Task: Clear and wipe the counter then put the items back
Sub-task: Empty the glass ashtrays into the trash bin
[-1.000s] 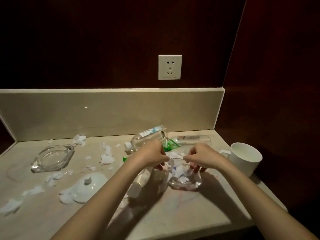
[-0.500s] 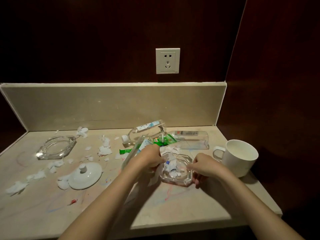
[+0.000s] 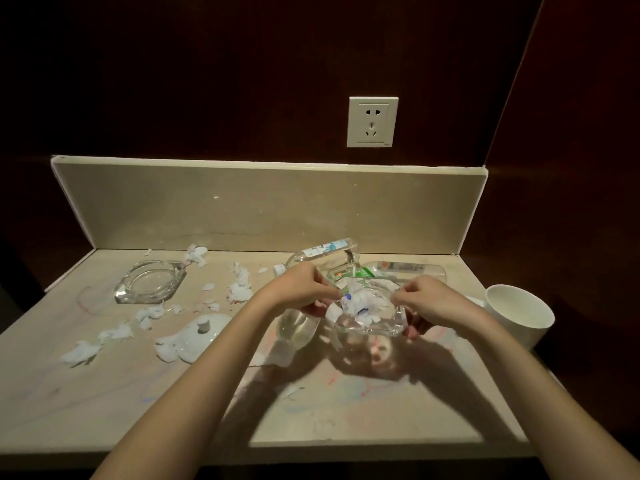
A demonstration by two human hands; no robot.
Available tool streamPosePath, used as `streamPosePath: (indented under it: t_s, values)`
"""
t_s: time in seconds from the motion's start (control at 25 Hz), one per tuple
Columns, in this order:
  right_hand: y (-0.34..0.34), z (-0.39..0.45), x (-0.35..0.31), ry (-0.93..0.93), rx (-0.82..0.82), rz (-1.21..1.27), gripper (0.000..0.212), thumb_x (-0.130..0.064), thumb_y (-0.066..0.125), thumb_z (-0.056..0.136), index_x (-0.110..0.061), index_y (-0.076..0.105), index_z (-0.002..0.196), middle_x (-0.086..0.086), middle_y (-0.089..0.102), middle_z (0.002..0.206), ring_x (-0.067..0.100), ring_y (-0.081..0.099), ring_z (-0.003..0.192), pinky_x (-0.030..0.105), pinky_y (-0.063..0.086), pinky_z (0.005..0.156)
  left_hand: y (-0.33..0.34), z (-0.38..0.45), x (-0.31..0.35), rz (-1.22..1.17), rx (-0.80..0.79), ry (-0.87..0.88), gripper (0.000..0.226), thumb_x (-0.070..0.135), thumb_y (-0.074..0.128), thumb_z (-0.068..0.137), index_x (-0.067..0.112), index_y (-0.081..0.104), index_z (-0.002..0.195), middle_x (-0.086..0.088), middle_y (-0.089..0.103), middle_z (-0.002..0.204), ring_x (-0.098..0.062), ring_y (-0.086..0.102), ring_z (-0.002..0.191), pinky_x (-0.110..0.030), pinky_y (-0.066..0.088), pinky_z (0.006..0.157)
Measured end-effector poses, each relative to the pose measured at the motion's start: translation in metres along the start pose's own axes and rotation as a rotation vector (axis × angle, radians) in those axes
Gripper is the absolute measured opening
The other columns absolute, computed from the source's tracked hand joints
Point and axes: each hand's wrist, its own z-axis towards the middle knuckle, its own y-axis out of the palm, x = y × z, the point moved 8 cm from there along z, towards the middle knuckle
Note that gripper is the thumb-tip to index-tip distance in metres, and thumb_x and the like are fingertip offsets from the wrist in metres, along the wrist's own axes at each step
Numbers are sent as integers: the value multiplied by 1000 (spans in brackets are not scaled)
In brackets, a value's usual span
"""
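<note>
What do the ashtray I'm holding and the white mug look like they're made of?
The ashtray looks like thick clear glass: transparent, with bright glints and paper scraps showing through its wall. The mug looks like glazed white ceramic, opaque and smooth, though plastic can't be ruled out.

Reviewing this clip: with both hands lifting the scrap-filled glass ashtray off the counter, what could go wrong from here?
1. The glass ashtray is held only at its edges by the left hand and right hand; it might slip and break.
2. It looks tilted, so the paper scraps heaped inside could spill.
3. A fallen bottle lies right beside it, and the white mug stands near the counter's right edge; either could get knocked.
</note>
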Motion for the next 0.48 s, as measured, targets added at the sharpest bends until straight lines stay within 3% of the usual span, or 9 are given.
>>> streamPosePath:
  t_s: [0.24,0.48]
  values:
    - [51,-14,-63,-102,-54,31,15,-8,49,93,-1,51,80,8,57,49,17,60,40,20,44,41,-59,-55,-31,-85,54,-10,11,6,65,84,3,71,74,7,50,47,-6,47,42,-20,54,61]
    - [115,-39,-123,-228,-149,70,16,-5,47,94,1,53,81,14,56,55,15,57,38,21,46,41,-120,-123,-74,-124,186,-75,9,12,69,84,5,72,79,7,60,54,-6,52,44,-19,53,59]
